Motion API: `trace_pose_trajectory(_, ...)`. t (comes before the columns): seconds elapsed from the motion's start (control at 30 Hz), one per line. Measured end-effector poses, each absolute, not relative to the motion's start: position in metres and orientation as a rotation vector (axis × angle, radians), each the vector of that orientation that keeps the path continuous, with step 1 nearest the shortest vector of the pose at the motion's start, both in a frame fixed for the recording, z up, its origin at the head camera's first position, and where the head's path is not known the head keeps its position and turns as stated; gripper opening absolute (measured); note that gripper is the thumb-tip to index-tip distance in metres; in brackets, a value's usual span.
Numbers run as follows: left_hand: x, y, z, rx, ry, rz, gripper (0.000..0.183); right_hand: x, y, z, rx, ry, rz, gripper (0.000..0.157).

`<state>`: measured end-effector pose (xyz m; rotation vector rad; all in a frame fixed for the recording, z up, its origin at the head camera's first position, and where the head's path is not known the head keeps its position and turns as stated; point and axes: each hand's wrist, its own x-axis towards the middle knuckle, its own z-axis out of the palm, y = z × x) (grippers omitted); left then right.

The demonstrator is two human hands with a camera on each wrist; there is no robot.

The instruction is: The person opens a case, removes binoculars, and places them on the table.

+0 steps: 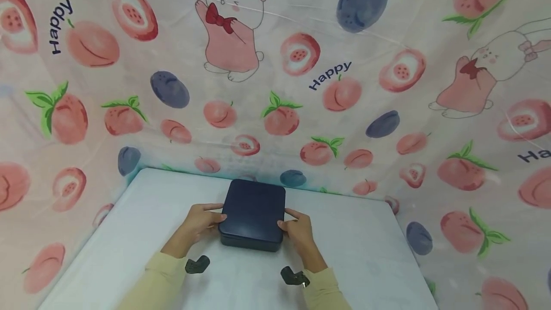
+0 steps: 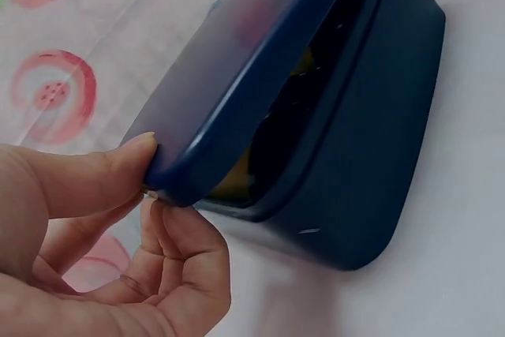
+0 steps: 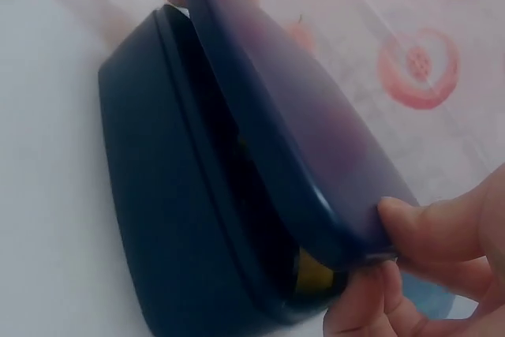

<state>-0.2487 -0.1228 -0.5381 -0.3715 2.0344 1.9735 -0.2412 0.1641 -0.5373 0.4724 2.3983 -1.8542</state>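
A dark blue rectangular box (image 1: 251,243) with rounded corners rests on the white table. Its lid (image 1: 254,209) is tilted, raised off the box along one side, as both wrist views show. My left hand (image 1: 201,220) pinches one edge of the lid (image 2: 229,92), thumb on top and curled fingers beneath. On the opposite edge my right hand (image 1: 299,228) pinches the lid (image 3: 292,124) the same way. Through the gap, the dark inside shows with something yellow (image 3: 314,274) in it, too hidden to make out.
The white table (image 1: 142,214) spreads around the box. Behind it and at both sides hangs a pale sheet (image 1: 275,157) printed with peaches, plums and rabbits. A black wrist-worn device (image 1: 198,264) sits at the left sleeve, another black device (image 1: 294,276) at the right.
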Motion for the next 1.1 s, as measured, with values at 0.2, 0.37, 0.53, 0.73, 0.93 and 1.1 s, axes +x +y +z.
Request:
trace_pose_trajectory(0.2, -0.245, -0.139, -0.531, -0.365, 2.05, 1.972, 0.057, -0.239, 0.151, -0.527, 0.425, 2.374, -1.869, 0.058)
trace_pose_trajectory(0.37, -0.239, -0.153, -0.525, -0.34, 2.033, 1.987, 0.06, -0.235, 0.139, -0.523, 0.425, 2.359, -1.862, 0.057)
trace_pose_trajectory(0.53, -0.231, -0.169, -0.523, -0.34, 2.042, 1.992, 0.061, -0.233, 0.126, -0.521, 0.393, 2.338, -1.893, 0.055)
trace_pose_trajectory(0.73, -0.223, -0.184, -0.523, -0.326, 2.029, 2.008, 0.064, -0.226, 0.112, -0.52, 0.34, 2.311, -1.94, 0.054)
trace_pose_trajectory(0.93, -0.214, -0.2, -0.522, -0.352, 2.056, 1.964, 0.067, -0.219, 0.1, -0.517, 0.302, 2.292, -1.959, 0.057)
trace_pose_trajectory(1.1, -0.209, -0.214, -0.514, -0.332, 2.084, 1.936, 0.07, -0.218, 0.088, -0.514, 0.268, 2.281, -1.979, 0.058)
